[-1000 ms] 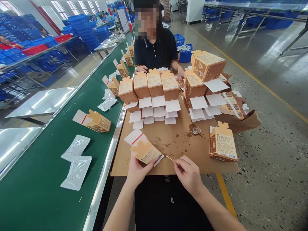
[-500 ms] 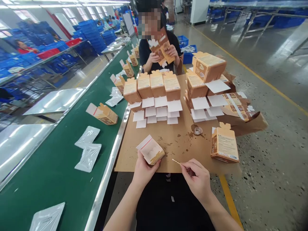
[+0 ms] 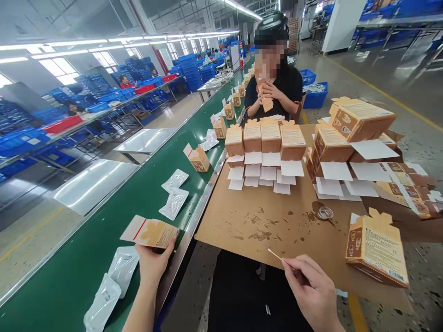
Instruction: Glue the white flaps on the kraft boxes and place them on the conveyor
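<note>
My left hand (image 3: 154, 260) grips a small brown carton (image 3: 157, 232) with its white flap and red strip raised. It holds the carton over the near edge of the green conveyor belt (image 3: 104, 230). Between the thumb and fingers of my right hand (image 3: 309, 286) is a cotton swab (image 3: 276, 254), its white tip pointing left above the cardboard-covered table (image 3: 242, 212). A small clear round dish (image 3: 325, 213) sits on the cardboard beside dark wet spots. Silvery sealed pouches (image 3: 123, 265) lie on the belt close to my left hand.
Stacked open cartons (image 3: 265, 138) with white flaps stand at the table's back, with another stack (image 3: 360, 120) to the right. One carton (image 3: 377, 249) stands at the right front. A co-worker (image 3: 277, 83) across the table holds a carton. More cartons (image 3: 199, 158) line the belt.
My left hand has carried the carton left, from over the table to the belt. My right hand still holds the swab. The view has turned left, and the co-worker has brought the carton closer to the face.
</note>
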The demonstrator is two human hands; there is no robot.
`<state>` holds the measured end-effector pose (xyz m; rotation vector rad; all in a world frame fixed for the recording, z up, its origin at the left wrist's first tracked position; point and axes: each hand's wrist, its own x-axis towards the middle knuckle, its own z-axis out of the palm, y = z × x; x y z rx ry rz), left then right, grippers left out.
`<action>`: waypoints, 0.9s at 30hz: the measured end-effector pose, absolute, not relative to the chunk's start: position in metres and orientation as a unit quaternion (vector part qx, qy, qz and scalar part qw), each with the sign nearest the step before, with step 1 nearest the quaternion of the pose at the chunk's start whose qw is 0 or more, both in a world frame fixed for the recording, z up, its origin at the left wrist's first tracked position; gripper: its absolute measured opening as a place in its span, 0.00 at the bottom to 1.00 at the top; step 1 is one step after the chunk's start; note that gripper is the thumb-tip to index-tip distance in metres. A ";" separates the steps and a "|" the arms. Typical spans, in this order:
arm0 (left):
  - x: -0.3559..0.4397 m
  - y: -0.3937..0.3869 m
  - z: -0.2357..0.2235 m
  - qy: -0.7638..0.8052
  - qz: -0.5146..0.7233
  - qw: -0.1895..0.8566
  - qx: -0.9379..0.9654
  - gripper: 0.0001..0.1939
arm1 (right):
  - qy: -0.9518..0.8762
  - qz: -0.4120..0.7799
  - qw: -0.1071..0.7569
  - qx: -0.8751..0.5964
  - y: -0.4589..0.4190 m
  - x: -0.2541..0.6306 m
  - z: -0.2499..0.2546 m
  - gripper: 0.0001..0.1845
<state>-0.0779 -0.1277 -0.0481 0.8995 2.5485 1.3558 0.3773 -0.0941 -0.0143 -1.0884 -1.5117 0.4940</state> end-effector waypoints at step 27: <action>0.047 0.168 0.107 0.679 0.555 0.272 0.397 0.25 | -0.607 0.185 0.584 -0.506 -0.088 0.410 -0.005 0.10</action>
